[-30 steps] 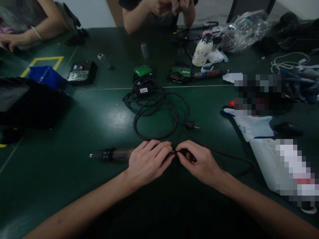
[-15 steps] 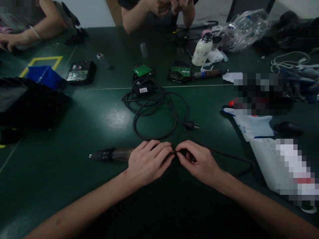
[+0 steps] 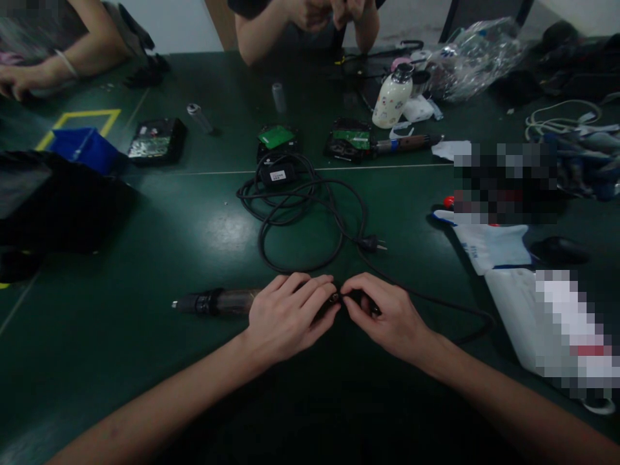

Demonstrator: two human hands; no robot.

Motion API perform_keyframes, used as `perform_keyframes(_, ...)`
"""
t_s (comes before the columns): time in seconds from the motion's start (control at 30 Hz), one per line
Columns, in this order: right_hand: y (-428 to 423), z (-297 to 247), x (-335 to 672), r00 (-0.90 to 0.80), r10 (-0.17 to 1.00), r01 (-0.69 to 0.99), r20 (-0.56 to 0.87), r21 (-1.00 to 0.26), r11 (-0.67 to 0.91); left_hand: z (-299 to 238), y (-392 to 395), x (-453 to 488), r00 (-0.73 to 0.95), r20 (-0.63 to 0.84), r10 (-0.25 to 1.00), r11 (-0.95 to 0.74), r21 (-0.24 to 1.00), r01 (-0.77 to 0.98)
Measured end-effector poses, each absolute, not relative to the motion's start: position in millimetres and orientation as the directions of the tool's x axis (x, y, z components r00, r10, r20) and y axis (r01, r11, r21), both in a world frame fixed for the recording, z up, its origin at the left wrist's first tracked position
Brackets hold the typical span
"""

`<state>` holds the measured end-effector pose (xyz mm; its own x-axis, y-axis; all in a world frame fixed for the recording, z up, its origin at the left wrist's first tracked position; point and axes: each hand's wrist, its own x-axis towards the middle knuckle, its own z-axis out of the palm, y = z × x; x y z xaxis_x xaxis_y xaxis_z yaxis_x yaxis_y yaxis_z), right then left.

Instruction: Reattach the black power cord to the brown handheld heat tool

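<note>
A dark electric screwdriver (image 3: 213, 301) lies on the green table (image 3: 145, 258), tip pointing left. My left hand (image 3: 288, 313) is closed over its rear end. My right hand (image 3: 387, 316) pinches the connector of a black cable (image 3: 426, 298) right against that rear end. The cable runs right, then loops back to a tangled coil (image 3: 300, 200) with a power adapter (image 3: 278, 173) and a loose plug (image 3: 372, 244). The joint between connector and tool is mostly hidden by my fingers.
Opened hard drives (image 3: 155, 139) (image 3: 277, 137) (image 3: 351, 139), a second screwdriver (image 3: 407, 143), a white bottle (image 3: 391, 100) and a blue bin (image 3: 84, 147) sit further back. A black case (image 3: 53, 200) is at left, white gloves (image 3: 489, 245) at right. Other people's arms (image 3: 290, 29) (image 3: 58, 61) rest along the far edge.
</note>
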<state>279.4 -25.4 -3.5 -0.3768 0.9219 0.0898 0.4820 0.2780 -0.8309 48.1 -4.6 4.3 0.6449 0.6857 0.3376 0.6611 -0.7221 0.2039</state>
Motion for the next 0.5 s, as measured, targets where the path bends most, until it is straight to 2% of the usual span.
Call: perform_keyframes(0.5,-25.6,-3.4,279.0,-0.371,0.924,0.487,0.094,-0.828,0.280,4.2,-4.7,48.2,0.647,0.333,0.686,-0.721,0.191,0.666)
